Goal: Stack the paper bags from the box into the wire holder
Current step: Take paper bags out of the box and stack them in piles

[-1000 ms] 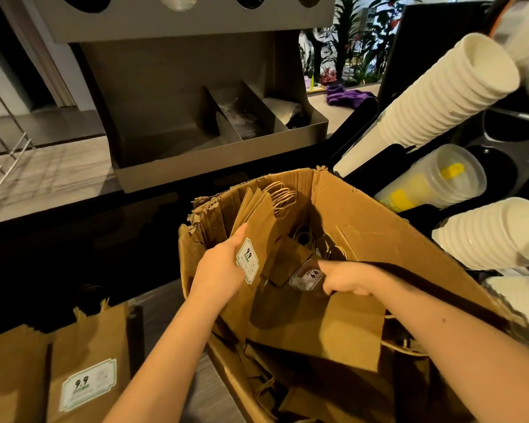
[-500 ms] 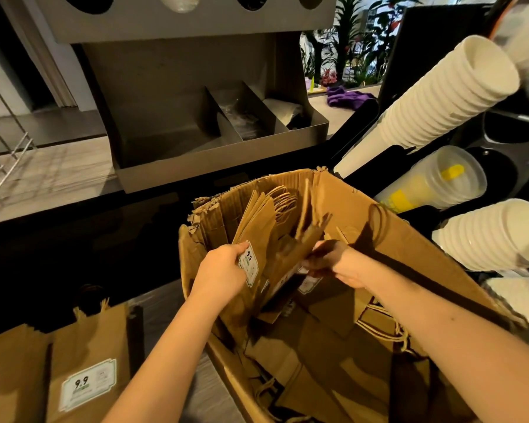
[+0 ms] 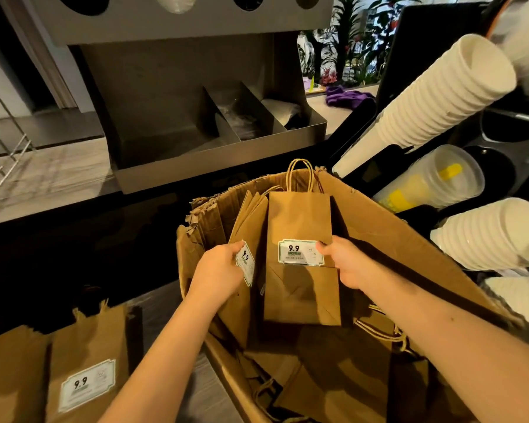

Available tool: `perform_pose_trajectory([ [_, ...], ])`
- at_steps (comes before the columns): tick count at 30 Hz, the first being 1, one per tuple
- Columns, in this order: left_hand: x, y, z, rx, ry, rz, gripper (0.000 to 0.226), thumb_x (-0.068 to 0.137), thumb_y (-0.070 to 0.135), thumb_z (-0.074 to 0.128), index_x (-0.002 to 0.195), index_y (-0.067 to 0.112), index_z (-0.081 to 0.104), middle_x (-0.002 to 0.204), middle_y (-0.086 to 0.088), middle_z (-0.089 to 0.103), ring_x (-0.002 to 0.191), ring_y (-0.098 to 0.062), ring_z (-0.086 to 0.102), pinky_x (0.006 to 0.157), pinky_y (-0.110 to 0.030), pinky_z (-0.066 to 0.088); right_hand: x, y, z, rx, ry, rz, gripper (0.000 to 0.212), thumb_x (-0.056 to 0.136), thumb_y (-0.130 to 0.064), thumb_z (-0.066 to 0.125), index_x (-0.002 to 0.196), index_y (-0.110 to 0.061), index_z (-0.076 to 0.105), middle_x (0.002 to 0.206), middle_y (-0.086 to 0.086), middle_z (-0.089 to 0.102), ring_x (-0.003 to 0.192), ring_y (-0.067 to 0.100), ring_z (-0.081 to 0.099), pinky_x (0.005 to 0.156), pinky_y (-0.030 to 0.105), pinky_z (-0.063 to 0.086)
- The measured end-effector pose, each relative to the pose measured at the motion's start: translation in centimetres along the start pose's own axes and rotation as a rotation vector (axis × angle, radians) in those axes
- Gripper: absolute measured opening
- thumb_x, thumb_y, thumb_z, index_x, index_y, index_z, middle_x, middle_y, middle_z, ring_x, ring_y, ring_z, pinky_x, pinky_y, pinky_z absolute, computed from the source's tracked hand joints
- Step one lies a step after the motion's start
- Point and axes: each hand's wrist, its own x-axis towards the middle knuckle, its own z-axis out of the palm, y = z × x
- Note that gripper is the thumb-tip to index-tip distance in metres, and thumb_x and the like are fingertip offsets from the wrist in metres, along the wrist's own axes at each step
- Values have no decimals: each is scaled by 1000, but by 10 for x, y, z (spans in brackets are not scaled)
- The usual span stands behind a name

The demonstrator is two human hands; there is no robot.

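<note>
Bag [image 3: 300, 227] was upright at frame centre, handles at 12 o'clock, label facing the camera, raised over the box [image 3: 409, 248]. Right hand [image 3: 345, 265] pinched its 3 o'clock edge, thumb at the label's edge. Left hand [image 3: 219, 270], at 9 o'clock of it, gripped a sheaf [image 3: 251, 221] of bags leaning inside the box. Loose bags [image 3: 333, 377] lay in the box bottom at 6 o'clock. Stacked bags [image 3: 86, 361] stood at 7 o'clock; cups [image 3: 440, 96] were nested at 2 o'clock.
</note>
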Motion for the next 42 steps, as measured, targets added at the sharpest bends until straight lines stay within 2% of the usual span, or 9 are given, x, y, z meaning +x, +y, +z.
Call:
perform_pose_trajectory([
  [3, 1, 1, -2, -72, -26, -3, 54, 90, 2, 50, 141, 20, 44, 140, -1, 50, 130, -18, 44, 107, -29, 35, -5, 0, 5, 77, 37, 132, 28, 92, -19, 59, 118, -9, 60, 115, 16, 61, 103, 31, 58, 77, 39, 50],
  [7, 1, 4, -5, -285, -66, -78, 52, 90, 2, 54, 139, 19, 47, 140, 1, 49, 131, -17, 42, 110, -32, 32, -15, 5, 19, 141, -34, 201, 17, 97, -14, 48, 111, -9, 57, 98, 13, 60, 92, 28, 57, 81, 39, 45],
  [14, -4, 10, -10, -493, -89, -119, 45, 96, 4, 46, 140, 18, 45, 142, 1, 46, 131, -18, 42, 111, -36, 33, -26, 25, 49, 158, -145, 283, 18, 99, -15, 45, 109, -13, 60, 114, 9, 64, 104, 25, 60, 94, 37, 50],
  [19, -8, 13, -11, -574, -113, -59, 48, 96, 39, 46, 138, 17, 48, 141, 5, 47, 132, -16, 42, 111, -33, 32, -33, 17, 50, 226, -187, 213, 24, 98, -16, 48, 121, -14, 53, 116, 9, 62, 113, 28, 56, 93, 38, 48],
  [22, -9, 10, -12, -507, -152, -18, 63, 91, 24, 60, 147, 21, 31, 140, 9, 44, 127, -8, 41, 99, -19, 34, -32, 15, 48, 154, -191, 172, 35, 96, -20, 51, 131, -14, 49, 128, 9, 58, 115, 26, 54, 86, 34, 47],
  [28, -4, 3, -8, -385, -155, 2, 72, 86, -7, 55, 143, 34, 35, 136, 13, 46, 120, -12, 50, 93, -32, 51, -25, 1, 31, -487, -199, 30, 55, 94, -44, 48, 141, -20, 35, 141, 4, 45, 119, 25, 50, 89, 36, 49],
  [34, -2, 1, 1, -143, -57, 25, 57, 89, 0, 53, 141, 23, 43, 141, 4, 48, 133, -14, 41, 109, -32, 37, -3, 11, 1, -1353, -197, -41, 87, 87, -57, 53, 150, -9, 16, 152, 13, 28, 129, 25, 40, 97, 32, 43],
  [37, -2, 2, 1, -107, -32, 16, 57, 90, 1, 52, 142, 21, 40, 142, 3, 47, 133, -15, 41, 108, -31, 38, -5, 18, -3, -1499, -277, 82, 103, 78, -71, 52, 147, -2, 21, 155, 15, 21, 138, 31, 29, 110, 35, 32],
  [42, -2, 0, 1, -94, -12, -14, 57, 91, 2, 53, 143, 20, 39, 142, 2, 47, 131, -17, 44, 106, -33, 41, 8, 29, -4, -1505, -144, 101, 98, 83, -59, 59, 149, -3, 12, 157, 14, 6, 141, 36, 19, 113, 44, 28],
])
